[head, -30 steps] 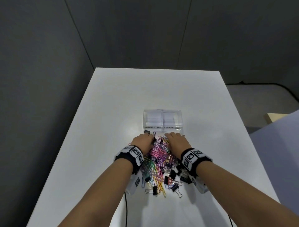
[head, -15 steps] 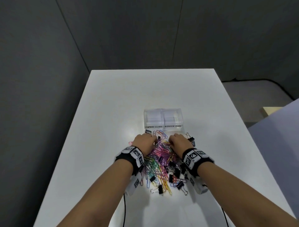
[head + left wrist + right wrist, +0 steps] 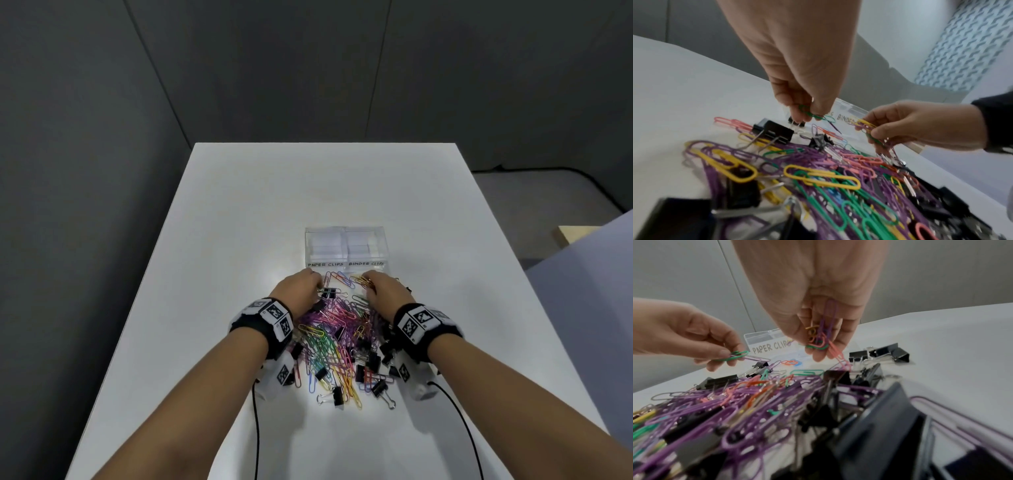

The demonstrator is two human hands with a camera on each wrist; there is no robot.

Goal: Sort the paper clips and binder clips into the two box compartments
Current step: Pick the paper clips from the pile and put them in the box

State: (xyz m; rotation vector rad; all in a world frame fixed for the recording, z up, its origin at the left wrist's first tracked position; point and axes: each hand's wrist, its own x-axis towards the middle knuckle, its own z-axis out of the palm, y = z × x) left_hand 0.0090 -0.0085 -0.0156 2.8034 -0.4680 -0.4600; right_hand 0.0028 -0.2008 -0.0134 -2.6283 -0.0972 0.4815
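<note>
A heap of coloured paper clips [image 3: 337, 329] mixed with black binder clips [image 3: 329, 292] lies on the white table [image 3: 239, 222] in front of a clear two-compartment box [image 3: 344, 248] labelled PAPER CLIPS and BINDER CLIPS. My left hand [image 3: 299, 289] pinches a green paper clip [image 3: 813, 114] [image 3: 731, 356] just above the heap's far left. My right hand [image 3: 383, 294] grips a bunch of several paper clips [image 3: 822, 337] [image 3: 871, 129] over the heap's far right. Both compartments look empty in the head view.
More black binder clips [image 3: 888, 353] lie on the table to the right of the heap. Cables [image 3: 255, 428] run from the wrist cameras toward the near edge. The table's far half lies beyond the box.
Both hands have lifted slightly off the heap with clips held in their fingers, and the right hand has shifted a little further right. The camera tilted, so the table sits lower in the picture.
</note>
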